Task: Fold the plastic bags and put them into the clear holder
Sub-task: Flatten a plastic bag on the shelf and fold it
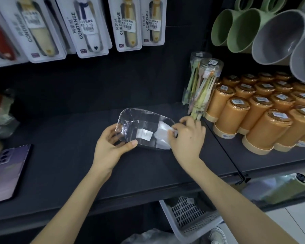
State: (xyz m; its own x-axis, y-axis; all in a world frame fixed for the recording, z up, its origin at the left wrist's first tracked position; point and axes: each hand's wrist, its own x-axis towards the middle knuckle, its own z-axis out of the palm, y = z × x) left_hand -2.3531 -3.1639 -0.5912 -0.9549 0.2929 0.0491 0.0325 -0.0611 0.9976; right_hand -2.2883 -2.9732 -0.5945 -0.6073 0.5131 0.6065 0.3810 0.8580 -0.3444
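Note:
The clear holder (130, 117), a rounded transparent plastic box, lies on its side on the dark shelf (69, 138) with its mouth toward the right. My left hand (111, 143) grips its closed left end, thumb across the front wall. A folded white plastic bag (161, 136) sits in the holder's mouth, partly inside. My right hand (187, 136) pinches the bag's right edge with thumb and fingertips. A white square label (145, 134) shows through the holder's wall.
A purple phone (7, 169) lies at the shelf's left. Clear jars of toothbrushes (203, 88) and several orange canisters (264, 117) stand just right of my right hand. Packaged goods hang above. A white basket (188, 213) sits below the shelf edge.

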